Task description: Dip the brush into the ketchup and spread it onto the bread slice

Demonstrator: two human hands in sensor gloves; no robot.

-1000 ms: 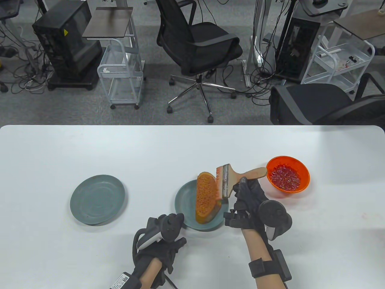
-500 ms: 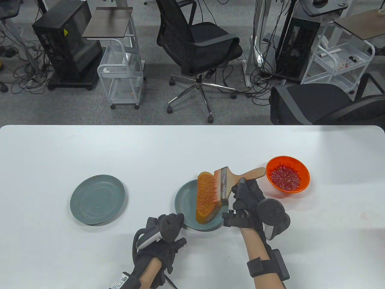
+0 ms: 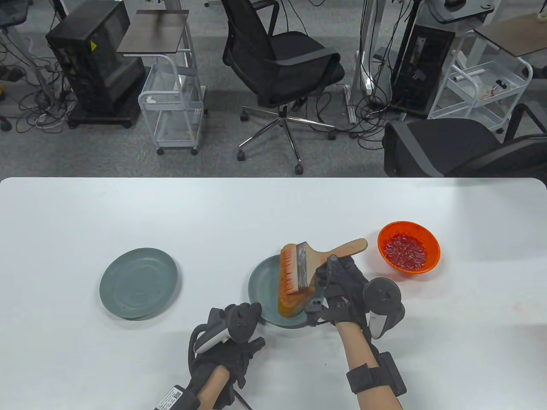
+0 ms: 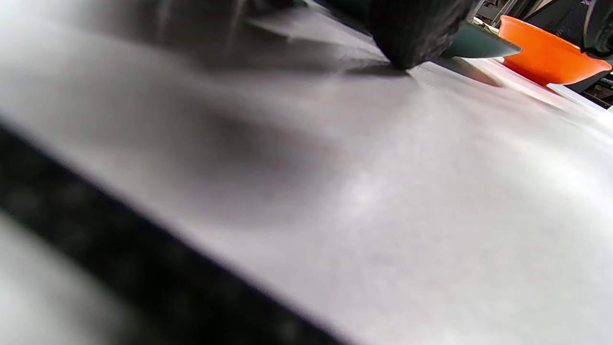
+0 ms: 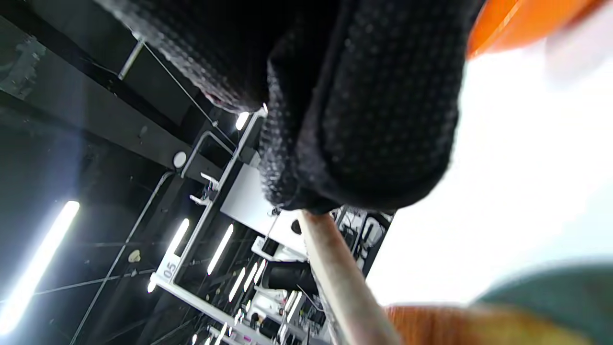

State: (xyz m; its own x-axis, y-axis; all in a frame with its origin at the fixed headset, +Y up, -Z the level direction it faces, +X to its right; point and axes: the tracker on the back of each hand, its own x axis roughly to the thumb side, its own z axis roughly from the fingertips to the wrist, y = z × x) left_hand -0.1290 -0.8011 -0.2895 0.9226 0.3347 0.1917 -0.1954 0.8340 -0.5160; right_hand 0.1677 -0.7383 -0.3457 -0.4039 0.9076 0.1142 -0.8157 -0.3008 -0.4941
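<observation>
A bread slice, orange-brown, lies on a grey-green plate near the table's front centre. My right hand grips the wooden handle of a wide flat brush. The reddish bristles lie on the bread's top face. The orange bowl of ketchup stands to the right of the plate; it also shows in the left wrist view. My left hand rests on the table by the plate's front-left edge and holds nothing. In the right wrist view the handle runs out from under the gloved fingers.
A second grey-green plate, bare, sits at the left of the table. Office chairs, carts and computer towers stand on the floor beyond the far edge.
My right hand has drawn the brush to the left across the bread, from its right edge to its left side. My left hand has not moved.
</observation>
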